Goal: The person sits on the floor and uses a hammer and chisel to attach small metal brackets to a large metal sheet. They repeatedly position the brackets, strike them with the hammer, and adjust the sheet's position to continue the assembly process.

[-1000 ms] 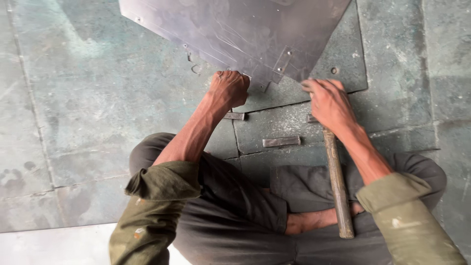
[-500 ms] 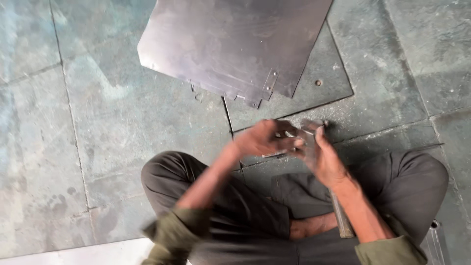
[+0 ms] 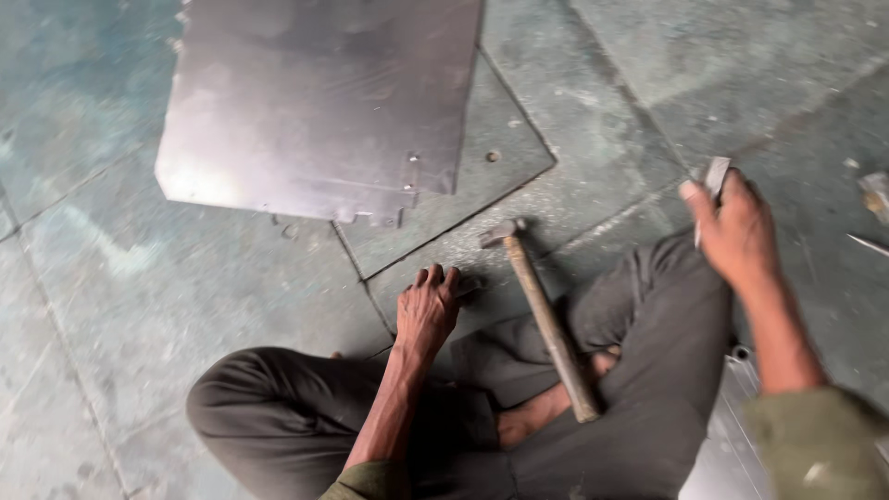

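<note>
A small flat metal strip (image 3: pixel 715 181) is pinched between thumb and fingers of the right hand (image 3: pixel 736 231), raised off the floor to the right of the hammer (image 3: pixel 542 315), seemingly so it can be carried aside. The left hand (image 3: pixel 428 310) is pressed on the stone floor (image 3: pixel 139 278) just left of the hammer, fingers slightly spread, likely as a prop. The hammer is laid across the lap, within reach. A metal sheet (image 3: pixel 319 102) is lying beyond the hammer's head.

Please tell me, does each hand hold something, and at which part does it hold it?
The right hand grips a small flat metal piece by its lower end. The left hand holds nothing; it rests on the floor beside the hammer.
</note>
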